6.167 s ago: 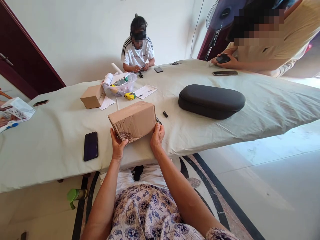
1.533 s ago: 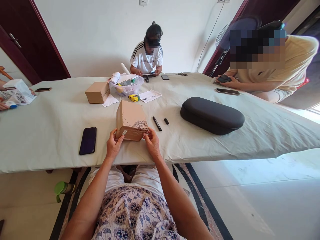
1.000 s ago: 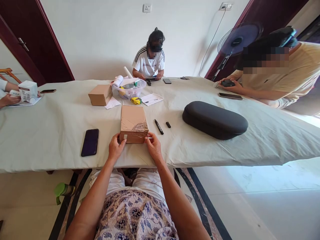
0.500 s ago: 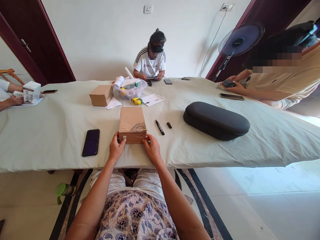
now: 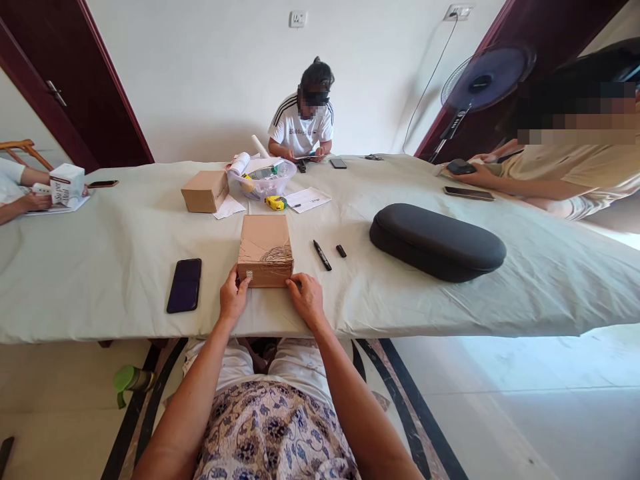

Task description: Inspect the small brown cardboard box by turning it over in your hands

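A brown cardboard box (image 5: 265, 248) with black scribbles on top lies flat on the cloth-covered table (image 5: 100, 267) right in front of me. My left hand (image 5: 233, 299) rests at its near left corner, fingers touching the box's front face. My right hand (image 5: 306, 298) lies at the near right corner, fingers curled against the front edge. Both hands steady the box on the table.
A dark phone (image 5: 185, 285) lies left of the box; a black marker (image 5: 322, 255) and its cap (image 5: 341, 251) lie right. A black oblong case (image 5: 437, 241), a second box (image 5: 205, 191), a clear bowl (image 5: 263, 179) and a yellow tape measure (image 5: 275, 202) sit farther off. Other people sit around the table.
The box, earlier held tilted above the table, was turned and set down flat. In the last second my hands have stayed at its near corners, the right one settling lower.
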`<state>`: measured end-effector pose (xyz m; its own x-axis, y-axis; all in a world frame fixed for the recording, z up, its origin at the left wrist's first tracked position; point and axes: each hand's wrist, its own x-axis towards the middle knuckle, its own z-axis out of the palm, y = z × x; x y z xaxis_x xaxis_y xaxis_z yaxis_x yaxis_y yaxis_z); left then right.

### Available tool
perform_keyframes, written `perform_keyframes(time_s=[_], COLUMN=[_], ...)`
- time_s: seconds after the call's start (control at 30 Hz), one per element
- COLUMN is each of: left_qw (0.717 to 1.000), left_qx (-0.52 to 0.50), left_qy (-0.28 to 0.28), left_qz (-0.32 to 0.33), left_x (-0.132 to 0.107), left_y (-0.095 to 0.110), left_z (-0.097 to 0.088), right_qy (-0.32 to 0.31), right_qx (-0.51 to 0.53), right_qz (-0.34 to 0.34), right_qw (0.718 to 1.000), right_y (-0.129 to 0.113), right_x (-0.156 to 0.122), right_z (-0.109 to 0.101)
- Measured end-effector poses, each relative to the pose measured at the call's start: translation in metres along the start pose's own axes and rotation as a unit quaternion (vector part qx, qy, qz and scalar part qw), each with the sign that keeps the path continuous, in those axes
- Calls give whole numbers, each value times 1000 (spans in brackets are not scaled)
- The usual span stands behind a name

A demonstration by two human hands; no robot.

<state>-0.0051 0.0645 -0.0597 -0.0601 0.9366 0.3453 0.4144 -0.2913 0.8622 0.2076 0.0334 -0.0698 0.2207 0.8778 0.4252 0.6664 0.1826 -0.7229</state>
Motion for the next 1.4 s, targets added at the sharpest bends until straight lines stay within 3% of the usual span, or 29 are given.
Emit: perform_keyframes(time_s=[0.2,0.33,0.5,0.73,1.1,1.4], left_qw=[1000,1000,999,998,998,999], left_qx=[1,-18,-54,-60,-50,-42], left_qy=[12,10,-1,1,23,27], left_qz=[8,2,3,10,9,8], left_x=[-1,0,0,0,-1,-2], left_y=[4,5,7,9,4,6], left_z=[-4,-5,-6,-7,-5,-7], right_qy=[-1,5,17,-25,-7,-41], right_qx=[192,260,258,233,243,248], right_qz=[17,2,-25,43,34,53], right_qw=[981,966,966,971,969,966], right_y=[-5,-10,-13,-6,-11,-8], right_x=[-2,-2,-4,-3,-3,-2], right_z=[-4,-8,-11,-2,-6,-3])
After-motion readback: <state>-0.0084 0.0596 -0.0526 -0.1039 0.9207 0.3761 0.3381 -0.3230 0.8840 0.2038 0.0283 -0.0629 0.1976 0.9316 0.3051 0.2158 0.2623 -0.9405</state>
